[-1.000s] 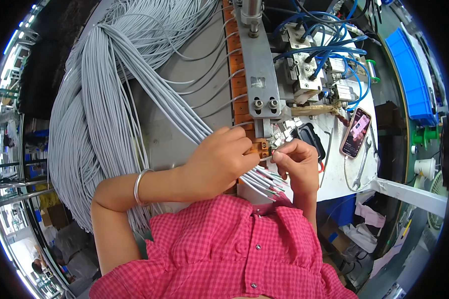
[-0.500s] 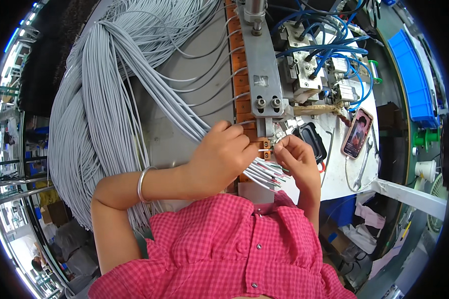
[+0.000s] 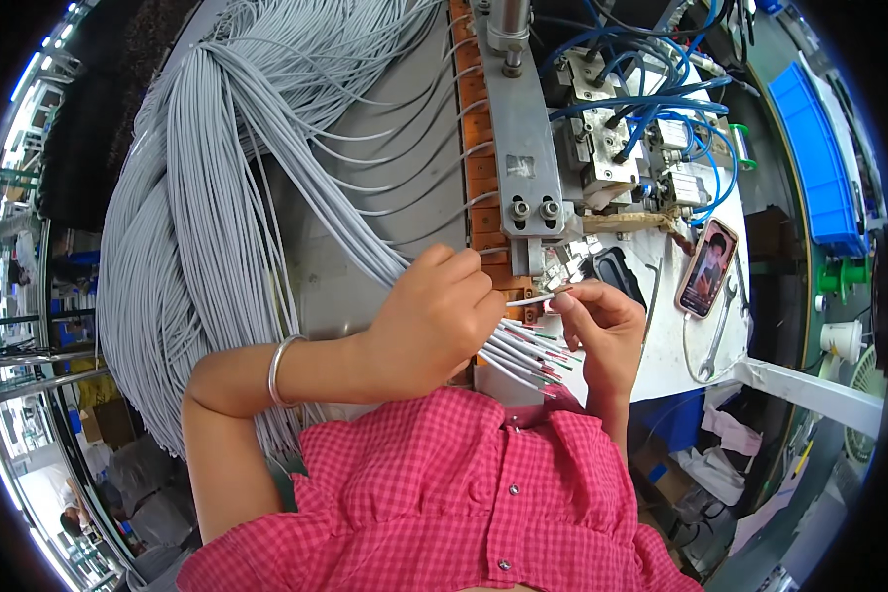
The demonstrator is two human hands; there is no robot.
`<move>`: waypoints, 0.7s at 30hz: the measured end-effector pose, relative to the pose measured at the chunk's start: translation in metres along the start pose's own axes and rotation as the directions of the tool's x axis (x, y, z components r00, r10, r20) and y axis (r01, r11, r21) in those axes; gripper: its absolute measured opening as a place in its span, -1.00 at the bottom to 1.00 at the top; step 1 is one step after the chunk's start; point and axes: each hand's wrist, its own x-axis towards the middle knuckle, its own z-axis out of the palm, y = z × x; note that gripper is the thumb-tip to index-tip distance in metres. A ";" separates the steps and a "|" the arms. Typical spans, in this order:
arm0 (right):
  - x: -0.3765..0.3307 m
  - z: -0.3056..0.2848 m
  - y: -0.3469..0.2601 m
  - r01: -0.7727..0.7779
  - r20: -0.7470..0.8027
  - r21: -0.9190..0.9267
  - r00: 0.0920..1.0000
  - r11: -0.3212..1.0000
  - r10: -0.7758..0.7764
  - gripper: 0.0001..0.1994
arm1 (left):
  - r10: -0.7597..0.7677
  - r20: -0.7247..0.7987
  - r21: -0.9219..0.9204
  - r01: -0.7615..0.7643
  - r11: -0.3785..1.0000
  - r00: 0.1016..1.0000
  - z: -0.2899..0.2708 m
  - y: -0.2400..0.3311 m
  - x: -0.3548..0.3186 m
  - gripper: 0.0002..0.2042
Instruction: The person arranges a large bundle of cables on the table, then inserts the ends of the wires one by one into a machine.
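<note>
My left hand (image 3: 444, 314) is closed around the lower part of a bundle of grey cables, whose loose ends (image 3: 528, 357) fan out below it with small coloured wire tips. One grey cable (image 3: 529, 299) sticks out to the right from its fingers. The tip of that cable is pinched between thumb and forefinger of my right hand (image 3: 607, 321). Directly behind the two hands runs an orange segmented track (image 3: 481, 183), with several single cables laid across it. A grey metal arm (image 3: 529, 128) of a machine stands along the track's right side.
A large heap of grey cables (image 3: 217, 197) covers the left of the table. Blue air hoses (image 3: 651, 104) and metal blocks stand at the back right. A phone (image 3: 706, 271), a wrench (image 3: 720, 331) and a black tray (image 3: 617, 271) lie on the right.
My right hand has moved slightly right and down, and the cable it pinches now shows farther clear of the orange track. The cables across the track sit at shifted places.
</note>
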 end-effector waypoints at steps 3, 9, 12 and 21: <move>0.000 -0.002 -0.003 -0.037 0.029 0.062 0.999 0.997 0.035 -0.95 | -0.017 0.042 0.024 0.016 1.000 0.999 -0.004 0.000 0.000 -0.77; -0.001 -0.004 -0.002 -0.172 0.278 0.210 0.954 0.962 0.110 -0.94 | -0.035 0.055 0.019 0.034 0.999 0.998 -0.005 0.000 0.001 -0.82; -0.002 0.003 -0.006 -0.060 0.111 0.083 0.993 0.995 0.050 -0.92 | -0.041 0.036 0.015 0.040 0.999 0.999 -0.003 0.001 0.001 -0.85; -0.002 -0.003 -0.012 -0.093 0.146 0.069 0.986 0.993 0.082 -0.91 | -0.056 0.032 0.027 0.056 0.998 0.998 -0.005 0.001 0.002 -0.87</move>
